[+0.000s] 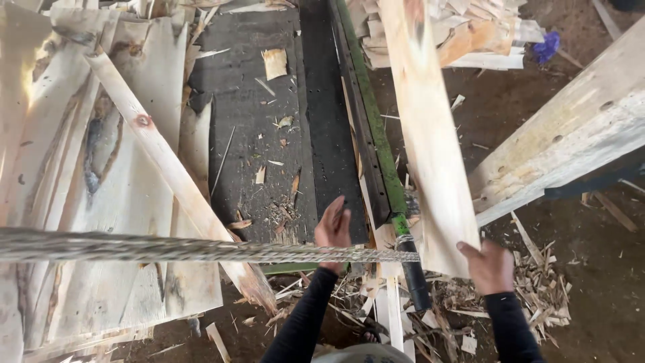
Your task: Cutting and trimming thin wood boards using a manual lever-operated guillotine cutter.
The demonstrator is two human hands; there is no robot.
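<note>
Nearest the camera, two arms in black sleeves reach forward over a dirt floor (598, 296) littered with pale wood splinters and offcuts (537, 282). The right hand (490, 267) has its grip clenched on the near end of a long pale wooden plank (430, 134), which slants away toward the top of the view. The left hand (333, 228) is released, fingers straight, resting flat on the near edge of a dark, worn wooden worktop (248, 121) strewn with chips and slivers. A taut grey twisted rope (168, 247) crosses the view from the left edge, passing over the left wrist and ending at a long green metal bar with a black handle (386, 175), which lies along the worktop's right side, between the two hands. To the left, rough pale boards with bark edges (101, 168) lie stacked and overlapping. To the right, a thick weathered timber beam (571, 134) runs diagonally. Farthest off sits a heap of light wood scraps (470, 30) with a small purple object (547, 47) just beside it.
</note>
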